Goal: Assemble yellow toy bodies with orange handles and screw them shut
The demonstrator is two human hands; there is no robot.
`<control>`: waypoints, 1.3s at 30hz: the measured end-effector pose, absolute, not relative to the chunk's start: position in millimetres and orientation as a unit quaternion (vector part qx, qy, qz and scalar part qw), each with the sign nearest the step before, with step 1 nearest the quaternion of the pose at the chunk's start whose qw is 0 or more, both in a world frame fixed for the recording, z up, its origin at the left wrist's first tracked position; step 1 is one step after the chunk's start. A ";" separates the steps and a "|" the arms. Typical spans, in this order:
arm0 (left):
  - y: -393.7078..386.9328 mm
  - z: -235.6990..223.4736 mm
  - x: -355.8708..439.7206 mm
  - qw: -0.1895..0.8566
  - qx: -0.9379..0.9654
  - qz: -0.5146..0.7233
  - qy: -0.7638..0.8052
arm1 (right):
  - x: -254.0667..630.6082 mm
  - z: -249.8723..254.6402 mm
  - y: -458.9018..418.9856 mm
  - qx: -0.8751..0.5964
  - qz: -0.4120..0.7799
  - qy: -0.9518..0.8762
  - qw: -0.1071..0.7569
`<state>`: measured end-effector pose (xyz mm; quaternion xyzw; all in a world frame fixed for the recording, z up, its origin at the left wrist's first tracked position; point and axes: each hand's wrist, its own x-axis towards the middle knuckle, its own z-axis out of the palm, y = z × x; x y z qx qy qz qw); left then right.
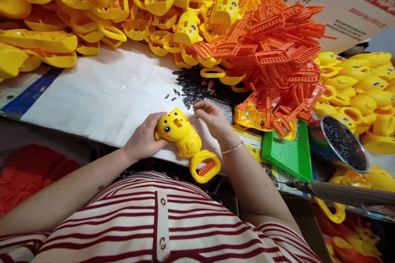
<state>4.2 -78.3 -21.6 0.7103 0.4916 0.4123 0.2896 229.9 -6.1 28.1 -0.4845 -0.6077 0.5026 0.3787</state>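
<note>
A yellow plastic animal-shaped toy (pixel 185 137) lies tilted at the table's front edge, its eye side up and its ring handle, with an orange trigger inside, towards my body. My left hand (pixel 148 135) grips it by the head end. Just above and to the right of the toy is my right hand (pixel 211 117), thumb and fingers pinched together; whatever they hold, if anything, is too small to make out. Small black pins (pixel 193 88) lie in a loose heap beyond that hand, and a pile of silvery screws (pixel 220 109) sits partly behind it.
Yellow toy shells (pixel 148 0) are heaped along the back. Orange trigger parts (pixel 277 49) pile up at right, near a green tray (pixel 288 148) and a metal bowl of dark screws (pixel 344 144). An electric screwdriver (pixel 342 192) juts in from the right. More yellow toys (pixel 367 90) stand beyond.
</note>
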 end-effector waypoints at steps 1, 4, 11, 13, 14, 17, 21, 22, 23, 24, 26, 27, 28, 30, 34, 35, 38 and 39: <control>-78.2 -22.4 4.2 0.294 0.709 0.413 0.490 | 239.1 26.4 -1.5 -0.517 0.426 -0.635 0.384; -78.0 -24.3 3.8 0.309 0.705 0.412 0.486 | 270.5 14.7 10.0 -0.626 0.167 -0.694 0.314; -77.6 -22.1 3.3 0.302 0.704 0.413 0.493 | 300.8 -12.3 11.7 -0.637 -0.036 -0.740 0.214; -77.6 -21.1 3.5 0.299 0.704 0.413 0.494 | 300.3 -9.7 12.5 -0.646 -0.028 -0.729 0.227; -77.7 -20.8 3.7 0.296 0.705 0.413 0.495 | 299.9 -7.3 13.4 -0.652 -0.014 -0.719 0.238; -77.8 -20.2 4.3 0.289 0.708 0.412 0.495 | 296.9 1.5 15.5 -0.676 0.080 -0.662 0.314; -78.0 -19.9 5.4 0.288 0.710 0.414 0.492 | 280.1 15.7 11.1 -0.618 0.330 -0.538 0.469; -77.9 -19.7 5.7 0.289 0.710 0.414 0.491 | 272.9 20.4 8.3 -0.583 0.387 -0.517 0.492; -77.8 -19.3 6.0 0.290 0.710 0.414 0.491 | 264.8 25.5 5.2 -0.549 0.433 -0.507 0.504; -77.6 -18.7 6.4 0.291 0.711 0.413 0.490 | 256.1 30.9 1.8 -0.518 0.468 -0.507 0.506; -77.4 -17.2 7.0 0.290 0.713 0.410 0.489 | 238.7 41.4 -4.7 -0.469 0.515 -0.523 0.491; -77.4 -16.3 7.3 0.289 0.715 0.408 0.489 | 230.8 45.9 -7.6 -0.451 0.532 -0.534 0.478; -77.4 -15.4 7.6 0.287 0.717 0.406 0.489 | 223.7 49.6 -10.0 -0.436 0.544 -0.544 0.467; -77.7 -13.8 8.3 0.284 0.720 0.402 0.490 | 212.7 54.3 -13.5 -0.420 0.556 -0.561 0.447; -78.2 -12.2 9.7 0.284 0.722 0.395 0.492 | 201.3 57.8 -16.9 -0.424 0.551 -0.611 0.379; -78.2 -12.0 10.0 0.283 0.724 0.393 0.491 | 199.6 58.4 -17.2 -0.429 0.530 -0.638 0.358; -77.9 -12.4 10.6 0.279 0.728 0.395 0.486 | 194.3 60.2 -17.0 -0.423 0.401 -0.750 0.313; -77.8 -12.6 10.7 0.277 0.729 0.397 0.484 | 192.3 60.4 -16.3 -0.415 0.351 -0.783 0.301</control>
